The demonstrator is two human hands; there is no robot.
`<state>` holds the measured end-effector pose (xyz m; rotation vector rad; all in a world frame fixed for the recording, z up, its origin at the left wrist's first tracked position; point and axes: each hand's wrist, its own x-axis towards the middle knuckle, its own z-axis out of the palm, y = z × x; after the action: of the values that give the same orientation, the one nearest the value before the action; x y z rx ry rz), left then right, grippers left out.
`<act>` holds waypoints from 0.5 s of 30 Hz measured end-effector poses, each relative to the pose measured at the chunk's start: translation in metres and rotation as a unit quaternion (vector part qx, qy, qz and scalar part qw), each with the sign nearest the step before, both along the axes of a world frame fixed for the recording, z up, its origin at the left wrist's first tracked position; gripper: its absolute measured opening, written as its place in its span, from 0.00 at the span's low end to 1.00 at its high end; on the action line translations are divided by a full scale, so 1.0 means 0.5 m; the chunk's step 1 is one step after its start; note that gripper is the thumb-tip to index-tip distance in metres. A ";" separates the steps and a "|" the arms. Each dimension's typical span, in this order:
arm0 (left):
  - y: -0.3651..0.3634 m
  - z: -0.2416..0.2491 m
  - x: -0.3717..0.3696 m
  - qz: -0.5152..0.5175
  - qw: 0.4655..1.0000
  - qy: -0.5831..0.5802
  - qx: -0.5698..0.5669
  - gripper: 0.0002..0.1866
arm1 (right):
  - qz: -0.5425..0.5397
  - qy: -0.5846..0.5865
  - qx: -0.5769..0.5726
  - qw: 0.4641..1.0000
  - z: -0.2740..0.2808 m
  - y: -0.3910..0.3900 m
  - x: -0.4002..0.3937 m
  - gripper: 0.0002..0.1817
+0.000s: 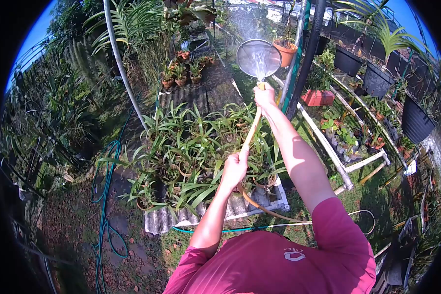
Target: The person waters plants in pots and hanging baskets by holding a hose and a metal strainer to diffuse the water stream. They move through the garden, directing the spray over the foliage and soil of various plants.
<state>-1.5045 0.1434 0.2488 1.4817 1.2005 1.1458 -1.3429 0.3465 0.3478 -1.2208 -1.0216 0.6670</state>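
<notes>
Sunlit open-air garden ground is surrounding a low bench of grey corrugated sheet [158,220] framed with white pipe, and green strap-leaved plants [196,142] are crowding its top. Behind its far edge, small terracotta pots [180,81] are standing in a cluster. To the left of the bench, a loose blue-green hose [105,196] is lying on the ground. A person in a magenta shirt [279,259] is facing the bench from its near edge, with both arms held out over it. The right hand [264,95] is gripping the end of a flexible pale-yellow hose [254,128], just below a round grey spray head with a thin rim [258,58]; the left hand [234,170] is grasping the same hose lower down, above the plants. From there the hose is dropping past the bench's near right corner and curving away rightward. The spray head is appearing toward the bench's far right side, and water [250,22] is fanning out beyond it. Spraying is seemingly the step in hand; the next move is probably calling for a firm two-handed hold, a steady aim and enough slack to avoid dragging the hose across leaves.
</notes>
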 end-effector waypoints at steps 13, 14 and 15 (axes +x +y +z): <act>0.021 0.023 0.012 -0.007 1.000 0.012 0.004 0.31 | -0.013 0.007 0.008 1.000 0.033 -0.006 0.020 0.12; 0.024 0.023 0.013 -0.007 1.000 0.012 0.003 0.31 | -0.011 0.007 0.006 1.000 0.037 -0.007 0.019 0.11; 0.026 0.023 0.015 -0.007 1.000 0.012 0.002 0.31 | -0.008 0.012 0.008 1.000 0.039 -0.008 0.019 0.11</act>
<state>-1.4971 0.1566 0.2602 1.5086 1.2032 1.1241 -1.3335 0.3426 0.3672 -1.2028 -0.9944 0.6578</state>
